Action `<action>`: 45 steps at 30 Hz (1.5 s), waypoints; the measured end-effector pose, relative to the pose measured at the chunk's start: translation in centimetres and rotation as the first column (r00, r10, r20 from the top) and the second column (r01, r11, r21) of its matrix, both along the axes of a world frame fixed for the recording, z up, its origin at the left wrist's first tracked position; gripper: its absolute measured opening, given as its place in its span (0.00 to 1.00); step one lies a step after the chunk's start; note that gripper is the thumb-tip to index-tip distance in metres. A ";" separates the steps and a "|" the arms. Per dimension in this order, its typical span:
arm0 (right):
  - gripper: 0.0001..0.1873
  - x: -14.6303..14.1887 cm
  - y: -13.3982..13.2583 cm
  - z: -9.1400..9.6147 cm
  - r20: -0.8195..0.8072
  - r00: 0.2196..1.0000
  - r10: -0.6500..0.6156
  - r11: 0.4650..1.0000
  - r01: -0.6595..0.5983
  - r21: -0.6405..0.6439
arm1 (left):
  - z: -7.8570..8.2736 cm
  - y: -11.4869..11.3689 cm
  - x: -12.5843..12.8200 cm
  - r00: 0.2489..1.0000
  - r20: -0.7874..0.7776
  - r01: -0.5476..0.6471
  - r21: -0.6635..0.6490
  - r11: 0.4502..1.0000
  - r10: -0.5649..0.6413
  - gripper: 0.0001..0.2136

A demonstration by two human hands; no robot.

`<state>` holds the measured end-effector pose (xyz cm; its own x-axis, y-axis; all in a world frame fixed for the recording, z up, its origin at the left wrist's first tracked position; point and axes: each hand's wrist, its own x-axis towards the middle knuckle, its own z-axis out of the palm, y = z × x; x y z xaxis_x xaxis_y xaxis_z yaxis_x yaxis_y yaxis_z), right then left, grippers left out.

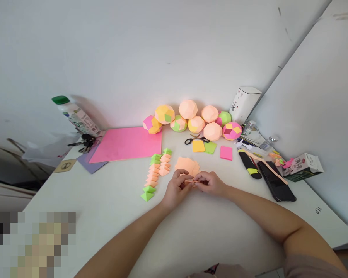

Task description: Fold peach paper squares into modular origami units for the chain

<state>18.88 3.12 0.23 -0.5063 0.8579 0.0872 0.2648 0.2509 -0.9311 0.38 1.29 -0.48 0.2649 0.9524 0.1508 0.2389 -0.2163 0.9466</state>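
My left hand (176, 188) and my right hand (210, 183) meet at the middle of the white table (110, 204). Both pinch one small orange paper square (191, 180), folded thin between the fingertips. Just behind them lies a loose pile of orange paper squares (187, 164). To the left, two rows of folded orange and green paper units (156, 170) run toward me, ending in green pieces (147, 195).
Several paper polyhedron balls (191, 119) line the wall. Scissors (195, 139), yellow, green and pink note pads (226, 153), a pink sheet (127, 143), keys (85, 143), a bottle (75, 114), a phone (275, 180), a highlighter (249, 164) and a milk carton (303, 166) lie around.
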 end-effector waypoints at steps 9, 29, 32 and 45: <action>0.11 0.1 0.0 0.0 -0.027 1.000 0.013 0.999 -0.014 -0.032 | 0.1 0.0 -0.1 0.997 0.062 0.046 0.006 0.999 -0.046 0.09; 0.11 0.2 0.1 0.0 0.035 0.997 0.063 0.997 -0.065 0.050 | 0.3 -0.1 -0.2 0.989 0.119 0.096 -0.025 0.995 -0.092 0.08; 0.11 0.3 0.1 0.2 0.057 0.995 0.086 0.993 -0.090 0.070 | 0.4 -0.2 -0.1 0.993 0.087 0.077 -0.030 0.997 -0.074 0.09; 0.11 0.4 -0.4 0.3 -0.021 0.999 -0.041 0.990 0.043 0.131 | 1.1 -0.5 0.1 0.998 -0.017 -0.065 -0.170 0.983 0.063 0.22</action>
